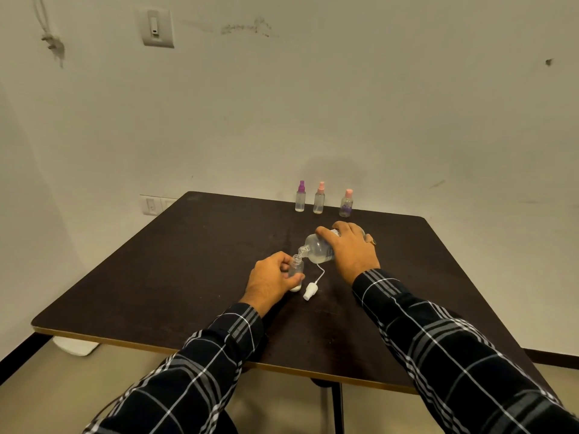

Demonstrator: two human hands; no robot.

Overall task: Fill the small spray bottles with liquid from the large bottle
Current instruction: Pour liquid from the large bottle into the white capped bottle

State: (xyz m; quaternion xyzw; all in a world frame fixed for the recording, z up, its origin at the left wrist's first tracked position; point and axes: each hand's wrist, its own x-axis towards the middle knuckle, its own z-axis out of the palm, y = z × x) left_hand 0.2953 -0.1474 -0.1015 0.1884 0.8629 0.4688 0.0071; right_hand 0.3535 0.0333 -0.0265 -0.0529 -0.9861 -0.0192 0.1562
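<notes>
1. Two hands work at the middle of the dark brown tabletop (194,252): the left hand (269,281) is curled around a small clear plastic spray bottle (296,268), standing uncapped; the right hand (351,250) is wrapped over a large clear plastic bottle (318,250), tipped so its neck meets the small mouth.
2. The large bottle looks part full, so probably light but sloshing; a grip across its body suits it.
3. The small bottle seems light and easily toppled, best pinched low.
4. A white spray cap with dip tube (310,290) lies just beside it.
5. Three capped spray bottles (319,199) stand at the far edge.
</notes>
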